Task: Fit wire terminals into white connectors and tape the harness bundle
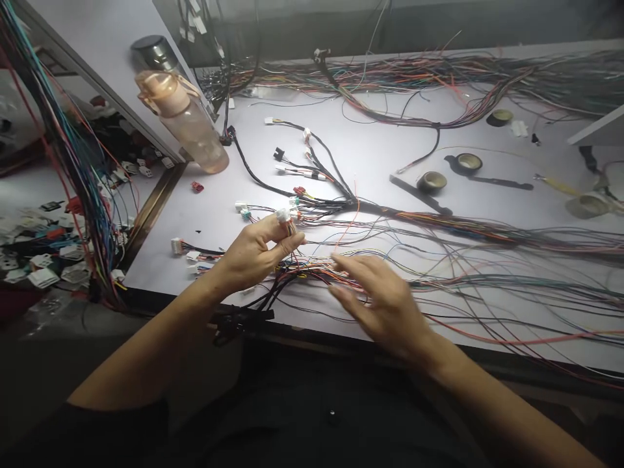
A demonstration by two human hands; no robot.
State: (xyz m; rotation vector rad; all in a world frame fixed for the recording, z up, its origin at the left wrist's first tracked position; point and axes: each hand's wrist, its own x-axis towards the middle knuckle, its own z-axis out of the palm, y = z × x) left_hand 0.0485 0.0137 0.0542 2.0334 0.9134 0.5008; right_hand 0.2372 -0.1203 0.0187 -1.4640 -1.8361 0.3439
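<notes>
My left hand (253,253) is closed on a white connector (283,215), pinched between thumb and fingers, with thin wires running down from it. My right hand (383,299) is over the loose wires to the right, slightly blurred, its thumb and index finger apart. A thin red wire (350,224) reaches the tip of its index finger; a grip on it does not show. Behind my hands lies a wire harness (373,208) with black-taped branches. Its ends carry small connectors, among them a red connector (299,190) and a black connector (279,154).
A water bottle (188,123) stands at the left by a white panel. Tape rolls (432,182) lie at the right beside a dark flat strip (414,195). Wire bundles (414,71) run along the back. Many connectors (43,276) and hanging wires (82,188) fill the far left.
</notes>
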